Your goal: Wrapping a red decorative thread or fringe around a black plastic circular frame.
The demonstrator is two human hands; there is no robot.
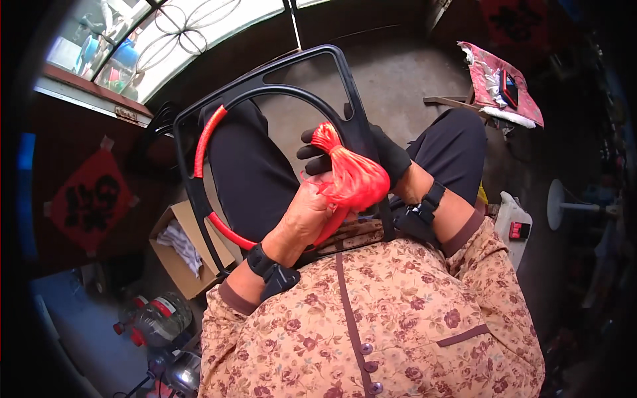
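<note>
A black frame (352, 85) with a round ring inside it stands tilted over my lap. Red cord is wound round stretches of the ring (208, 136), with bare black between them. My left hand (306, 213), bare, is closed on a bundle of shiny red cord (358, 178) in front of the ring's right side; its fingertips are hidden behind the strands. In a black glove, my right hand (391, 154) reaches round the frame's right side. Its fingers show through the opening, behind the cord bundle, curled about the frame.
An open cardboard box (189, 265) with striped cloth sits at the left, near large plastic bottles (159, 322). A low stool with a pink cover (521, 109) holds a dark device (509, 89) at the far right. A white container (511, 229) stands right of my leg.
</note>
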